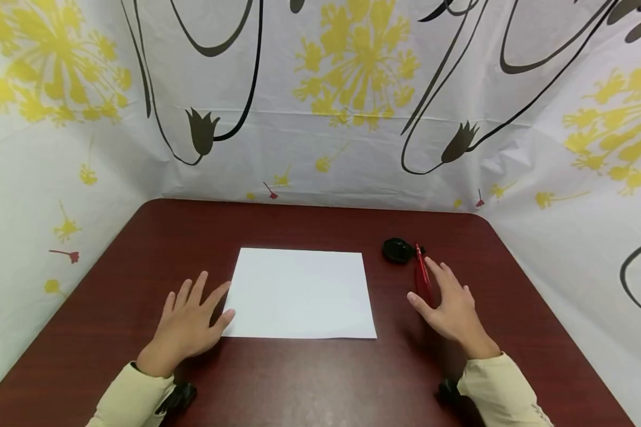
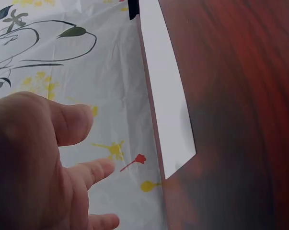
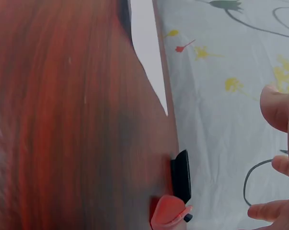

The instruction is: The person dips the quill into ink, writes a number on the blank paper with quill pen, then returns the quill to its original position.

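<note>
A blank white sheet of paper (image 1: 301, 293) lies on the dark red-brown table (image 1: 299, 379). My left hand (image 1: 184, 326) is at its left edge, fingers spread, with the thumb and index finger overlapping that edge in the head view. Whether they touch the paper I cannot tell. My right hand (image 1: 454, 311) hovers right of the paper, fingers apart and holding nothing. Just beyond its thumb and index finger stands or lies a slim red pen-like thing (image 1: 422, 267). Beside that is a rounded black object (image 1: 397, 250), its kind unclear. The right wrist view shows the red thing's rounded end (image 3: 168, 211).
A white cloth (image 1: 278, 154) with yellow flowers and dark stems hangs behind the table and along both sides. The tabletop has rounded far corners. Black straps or devices (image 1: 177, 396) sit at both wrists, under pale sleeves (image 1: 133, 394).
</note>
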{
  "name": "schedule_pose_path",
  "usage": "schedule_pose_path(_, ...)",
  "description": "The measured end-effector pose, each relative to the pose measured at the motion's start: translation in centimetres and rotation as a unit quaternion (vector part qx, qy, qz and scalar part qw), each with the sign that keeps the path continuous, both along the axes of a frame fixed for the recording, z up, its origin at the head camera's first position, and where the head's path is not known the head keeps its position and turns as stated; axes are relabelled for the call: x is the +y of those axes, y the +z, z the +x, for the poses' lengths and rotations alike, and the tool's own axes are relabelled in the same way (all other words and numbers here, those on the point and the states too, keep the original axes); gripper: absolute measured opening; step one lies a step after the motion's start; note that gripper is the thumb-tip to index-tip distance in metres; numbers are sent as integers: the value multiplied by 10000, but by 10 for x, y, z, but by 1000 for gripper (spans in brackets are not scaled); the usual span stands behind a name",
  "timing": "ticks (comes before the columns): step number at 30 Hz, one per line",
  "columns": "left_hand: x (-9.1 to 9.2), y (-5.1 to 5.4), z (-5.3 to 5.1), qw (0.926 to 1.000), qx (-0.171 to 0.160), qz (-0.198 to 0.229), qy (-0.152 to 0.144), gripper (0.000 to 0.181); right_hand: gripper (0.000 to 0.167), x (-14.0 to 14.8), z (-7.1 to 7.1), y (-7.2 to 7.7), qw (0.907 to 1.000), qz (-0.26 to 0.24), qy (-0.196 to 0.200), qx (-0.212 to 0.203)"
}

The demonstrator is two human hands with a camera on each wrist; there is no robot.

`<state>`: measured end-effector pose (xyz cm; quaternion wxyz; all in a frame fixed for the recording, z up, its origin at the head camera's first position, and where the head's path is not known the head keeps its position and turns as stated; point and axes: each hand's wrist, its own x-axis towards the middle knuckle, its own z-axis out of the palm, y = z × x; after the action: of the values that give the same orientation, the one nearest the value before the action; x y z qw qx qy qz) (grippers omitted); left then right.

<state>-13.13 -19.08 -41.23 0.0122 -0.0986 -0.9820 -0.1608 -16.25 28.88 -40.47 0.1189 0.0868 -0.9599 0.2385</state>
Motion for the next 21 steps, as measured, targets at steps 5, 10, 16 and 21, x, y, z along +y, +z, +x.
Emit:
schedule_pose_path(5,-1,-2,-2,9998,-96,17,-183,59,75,5,-10,-2,9999,-3,40,101)
schedule_pose_path(10,-3,-2,-6,9994,-132,17,-309,55,73,9,-21,-3,9997,-63,214,126)
schedule_pose_path(16,-4,0,-15,9985,-118,13,-532,52,68,14,-31,-4,9996,3,276,70)
schedule_pose_path(21,-4,2,-23,9978,-275,-2,-604,54,63,20,-39,-4,9996,65,280,-45)
